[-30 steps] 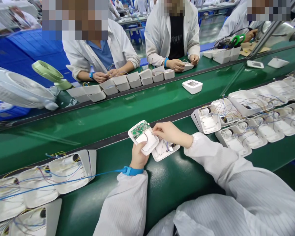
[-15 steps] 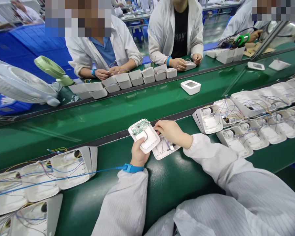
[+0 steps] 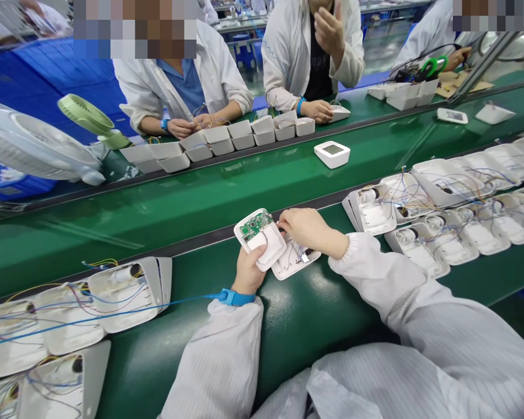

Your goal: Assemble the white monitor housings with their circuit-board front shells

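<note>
My left hand grips a white plastic housing half from below, thumb on its inner face. A green circuit board shows at the upper end of that half. Beside it, my right hand pinches at the housing's right edge; the fingertips are close to a thin wire, and exactly what they hold is too small to make out. Under my right hand lies a second white housing half on the green bench, with thin wires and a small white connector inside. A blue wrist strap circles my left wrist.
Wired white housings stand in rows at the left and right. A conveyor belt runs beyond the bench, carrying a white device with a screen. Co-workers sit opposite behind more housings. A blue cord trails from my strap.
My left hand has tilted the board half slightly and shifted it a little right. On the belt the screen device has moved left. A co-worker opposite has raised one hand.
</note>
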A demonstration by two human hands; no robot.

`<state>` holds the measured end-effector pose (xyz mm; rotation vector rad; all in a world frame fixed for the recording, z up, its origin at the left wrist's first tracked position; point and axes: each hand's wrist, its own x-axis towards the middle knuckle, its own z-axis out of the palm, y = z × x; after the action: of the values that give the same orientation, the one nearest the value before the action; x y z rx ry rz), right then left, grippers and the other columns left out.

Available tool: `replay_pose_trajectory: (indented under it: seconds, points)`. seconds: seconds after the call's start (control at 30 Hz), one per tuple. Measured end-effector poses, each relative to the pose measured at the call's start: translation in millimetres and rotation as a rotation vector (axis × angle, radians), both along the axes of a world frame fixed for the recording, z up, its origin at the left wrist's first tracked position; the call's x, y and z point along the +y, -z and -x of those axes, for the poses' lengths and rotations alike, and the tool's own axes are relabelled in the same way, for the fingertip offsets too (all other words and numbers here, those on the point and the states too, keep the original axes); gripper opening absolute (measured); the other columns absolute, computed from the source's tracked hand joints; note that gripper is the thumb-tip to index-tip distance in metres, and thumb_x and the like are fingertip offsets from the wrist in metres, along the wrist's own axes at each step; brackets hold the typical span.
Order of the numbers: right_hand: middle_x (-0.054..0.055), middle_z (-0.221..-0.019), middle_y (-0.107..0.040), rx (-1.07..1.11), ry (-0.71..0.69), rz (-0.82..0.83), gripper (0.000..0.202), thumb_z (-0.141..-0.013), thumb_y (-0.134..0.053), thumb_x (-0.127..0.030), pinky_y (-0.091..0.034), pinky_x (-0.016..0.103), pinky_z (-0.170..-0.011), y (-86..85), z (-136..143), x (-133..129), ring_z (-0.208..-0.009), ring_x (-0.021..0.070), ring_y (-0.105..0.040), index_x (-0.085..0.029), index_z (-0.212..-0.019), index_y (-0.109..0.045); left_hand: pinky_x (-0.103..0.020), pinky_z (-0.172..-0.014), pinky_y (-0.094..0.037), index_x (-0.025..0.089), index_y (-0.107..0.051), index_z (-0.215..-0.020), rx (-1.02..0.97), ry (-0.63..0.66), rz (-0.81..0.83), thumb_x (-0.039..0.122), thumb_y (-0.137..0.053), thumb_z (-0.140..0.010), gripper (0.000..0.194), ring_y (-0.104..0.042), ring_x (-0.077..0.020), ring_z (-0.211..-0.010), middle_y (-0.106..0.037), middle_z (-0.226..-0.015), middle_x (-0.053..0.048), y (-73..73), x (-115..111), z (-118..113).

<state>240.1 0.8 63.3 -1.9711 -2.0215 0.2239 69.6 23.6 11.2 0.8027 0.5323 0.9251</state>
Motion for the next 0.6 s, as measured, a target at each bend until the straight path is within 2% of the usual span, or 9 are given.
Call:
replay_pose_trajectory:
  seconds: [0.17, 0.37, 0.6]
  points:
    - [0.003, -0.095, -0.072, 0.254, -0.059, -0.054, 0.014, -0.093, -0.055, -0.024, -0.040, 0.026, -0.073, -5.4, 12.1, -7.2, -0.084, 0.0149, -0.063, -0.018, -0.095, -0.067, -0.037, -0.092, -0.055, 0.018, -0.070, -0.109, 0.039, -0.108, -0.004, 0.020, -0.076, -0.065, 0.045, -0.069, -0.0280, -0.102, -0.073, -0.108, -0.006, 5.1, 0.6, 0.0]
    - [0.001, -0.084, -0.069, 0.422, 0.007, -0.089, 0.013, -0.091, -0.057, -0.026, -0.037, 0.024, -0.069, 4.9, 21.3, -8.4, -0.074, 0.0122, -0.059, -0.018, -0.090, -0.067, -0.041, -0.090, -0.056, 0.018, -0.070, -0.108, 0.059, -0.103, 0.010, 0.025, -0.079, -0.064, 0.045, -0.069, -0.0300, -0.099, -0.073, -0.107, -0.007, 7.0, -0.2, -0.8]
    - [0.001, -0.072, -0.066, 0.779, 0.032, 0.044, 0.014, -0.090, -0.056, -0.024, -0.040, 0.023, -0.062, 8.8, 19.3, -3.7, -0.065, 0.0112, -0.058, -0.014, -0.086, -0.066, -0.038, -0.088, -0.056, 0.017, -0.070, -0.108, 0.065, -0.105, -0.008, 0.026, -0.078, -0.065, 0.045, -0.069, -0.0288, -0.098, -0.073, -0.107, -0.008, 9.0, -0.6, -0.5]
